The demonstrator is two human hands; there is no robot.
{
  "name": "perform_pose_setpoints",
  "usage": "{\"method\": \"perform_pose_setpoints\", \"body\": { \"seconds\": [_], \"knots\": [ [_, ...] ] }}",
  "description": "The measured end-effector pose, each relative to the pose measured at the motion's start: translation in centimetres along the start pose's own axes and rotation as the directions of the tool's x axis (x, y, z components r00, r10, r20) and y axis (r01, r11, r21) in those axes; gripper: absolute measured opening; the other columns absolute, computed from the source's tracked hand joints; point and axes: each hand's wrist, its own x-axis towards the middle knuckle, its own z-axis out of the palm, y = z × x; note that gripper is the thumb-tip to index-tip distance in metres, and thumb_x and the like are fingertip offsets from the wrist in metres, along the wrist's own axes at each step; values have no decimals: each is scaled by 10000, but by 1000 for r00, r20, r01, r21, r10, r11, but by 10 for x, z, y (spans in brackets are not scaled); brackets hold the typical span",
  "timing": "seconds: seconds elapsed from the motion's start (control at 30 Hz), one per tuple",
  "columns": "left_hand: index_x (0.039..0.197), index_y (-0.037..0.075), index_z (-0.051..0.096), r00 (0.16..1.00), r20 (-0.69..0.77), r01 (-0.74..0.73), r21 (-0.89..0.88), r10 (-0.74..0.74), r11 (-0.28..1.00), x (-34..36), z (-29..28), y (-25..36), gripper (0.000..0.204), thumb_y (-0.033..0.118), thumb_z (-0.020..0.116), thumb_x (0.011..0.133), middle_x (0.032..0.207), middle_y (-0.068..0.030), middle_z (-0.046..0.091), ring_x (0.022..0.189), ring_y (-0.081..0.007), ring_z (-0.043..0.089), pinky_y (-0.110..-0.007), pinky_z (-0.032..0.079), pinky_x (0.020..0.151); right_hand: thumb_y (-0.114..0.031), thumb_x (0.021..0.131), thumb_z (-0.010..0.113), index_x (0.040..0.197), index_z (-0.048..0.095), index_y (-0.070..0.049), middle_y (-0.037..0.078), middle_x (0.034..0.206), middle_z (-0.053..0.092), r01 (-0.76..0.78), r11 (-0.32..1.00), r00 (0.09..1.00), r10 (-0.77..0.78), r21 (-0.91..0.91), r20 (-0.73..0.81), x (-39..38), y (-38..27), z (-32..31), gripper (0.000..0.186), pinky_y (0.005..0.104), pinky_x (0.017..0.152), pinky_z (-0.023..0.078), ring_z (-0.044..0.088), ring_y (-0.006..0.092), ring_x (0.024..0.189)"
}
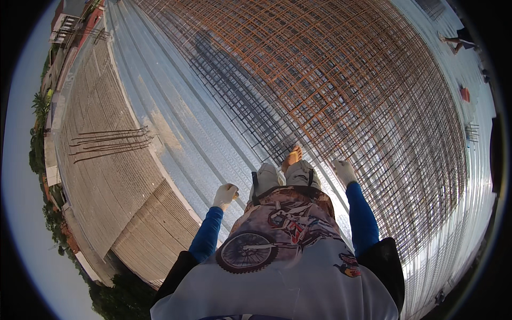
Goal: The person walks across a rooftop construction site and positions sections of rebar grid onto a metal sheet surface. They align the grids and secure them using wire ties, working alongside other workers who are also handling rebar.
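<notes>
My left hand (225,197), in a pale glove, hangs beside my left leg above the ribbed metal decking (184,136). Its fingers are curled in, and nothing shows in them. On the other side, my right hand (344,172), gloved too, is held out over the edge of the steel rebar mesh (346,101). The fingers there are also curled, with no object visible; whether they touch a bar is unclear. Between my hands, one bare or sandalled foot (293,158) is forward at the mesh's near corner.
Rusty rebar grid spreads ahead and right over the decking. To the left lies a brown ribbed surface (98,154) with several protruding bars (109,143). A red bucket (465,95) and another person (463,40) are at the far right. Trees and buildings line the left.
</notes>
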Motion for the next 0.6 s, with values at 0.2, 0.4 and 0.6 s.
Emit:
{"method": "perform_pose_setpoints", "body": {
  "seconds": [0.2,0.4,0.6],
  "knots": [
    [864,-71,753,986,-33,167,69,-165,984,-1,-43,-64,576,485,644,970,785,-76,725,669,-149,626,-340,484,654,-588,934,612,808,755,-39,101,662,693,-34,999,991,32,-18,-127,27,-76,14,581,403,717,525,695,232,680],
    [952,-44,747,995,87,36,108,-45,993,72,-113,-57,774,715,594,959,721,-96,711,611,-176,644,-340,508,565,-551,921,617,858,762,-2,164,746,730,-102,994,988,98,-31,-116,57,-86,90,571,426,716,540,710,282,711],
    [946,-25,734,992,111,60,-34,-56,998,198,-199,76,795,751,561,955,708,-99,706,570,-186,634,-335,498,524,-639,895,614,980,778,20,231,886,759,-130,973,991,120,-192,-60,70,-171,153,685,468,822,553,730,386,875]
  ]
}}
